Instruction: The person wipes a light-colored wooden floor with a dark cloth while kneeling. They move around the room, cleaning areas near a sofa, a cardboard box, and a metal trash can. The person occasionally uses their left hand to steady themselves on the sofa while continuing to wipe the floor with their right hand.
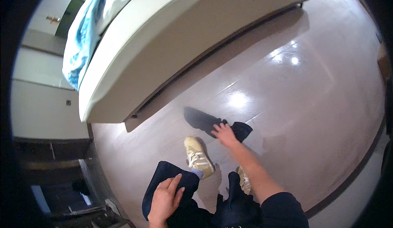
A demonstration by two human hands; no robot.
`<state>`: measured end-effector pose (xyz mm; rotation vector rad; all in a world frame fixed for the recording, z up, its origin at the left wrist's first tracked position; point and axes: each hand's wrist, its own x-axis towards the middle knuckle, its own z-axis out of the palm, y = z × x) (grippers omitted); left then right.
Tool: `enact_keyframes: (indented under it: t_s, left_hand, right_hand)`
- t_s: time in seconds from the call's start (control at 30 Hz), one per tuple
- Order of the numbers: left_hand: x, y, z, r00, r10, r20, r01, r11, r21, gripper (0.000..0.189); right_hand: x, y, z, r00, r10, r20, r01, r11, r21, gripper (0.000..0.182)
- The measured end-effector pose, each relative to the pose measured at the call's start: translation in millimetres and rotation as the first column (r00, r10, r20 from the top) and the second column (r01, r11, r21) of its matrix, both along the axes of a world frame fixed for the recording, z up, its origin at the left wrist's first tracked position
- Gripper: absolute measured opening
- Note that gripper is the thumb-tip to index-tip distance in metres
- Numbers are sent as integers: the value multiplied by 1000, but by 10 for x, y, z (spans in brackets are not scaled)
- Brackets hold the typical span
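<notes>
A dark, crumpled cloth item [201, 119], possibly a garment, lies stretched out on the glossy floor in front of my feet. Over its middle is my right hand [225, 134], palm down with the fingers spread. The fingertips reach the fabric or hover just above it; the thumb side does not show clearly. One dark end [242, 130] of the cloth sticks out to the right of the hand. My left hand [165, 197] rests on my bent left knee, over dark trousers [162, 174], and holds nothing.
A pale upholstered bed [184, 43] on short legs crosses the upper view, with blue bedding [81, 49] on it. My yellow left shoe [196, 157] and right shoe [244, 180] stand on the floor [307, 129]. Low dark shelving [55, 178] is at the lower left.
</notes>
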<state>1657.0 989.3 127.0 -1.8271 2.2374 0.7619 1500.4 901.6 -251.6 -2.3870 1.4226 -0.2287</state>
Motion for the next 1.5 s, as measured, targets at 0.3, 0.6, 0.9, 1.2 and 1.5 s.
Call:
enact_keyframes:
  t_s: [0.3,0.6,0.9,1.2,1.5]
  left_hand:
    - [432,-276,-368,998,-26,59,33,993,-115,47]
    - [1908,-2887,173,952,57,300,247,435,-866,106]
    - [2333,-4515,23,912,-318,261,410,653,-637,122]
    - [2342,-4522,-112,851,-436,292,489,455,-745,100]
    - [2321,-4509,-10,881,-432,193,429,559,-709,108]
  right_hand:
    - [-2685,-179,-227,700,-711,-67,695,699,-165,52]
    - [-3211,874,-567,-272,-873,-404,962,-255,-98,62]
    - [-1061,-427,-557,56,-977,-207,986,87,-143,65]
    - [2350,-961,-113,676,-736,-15,704,640,309,55]
    - [2187,-722,162,947,-99,-306,203,922,331,46]
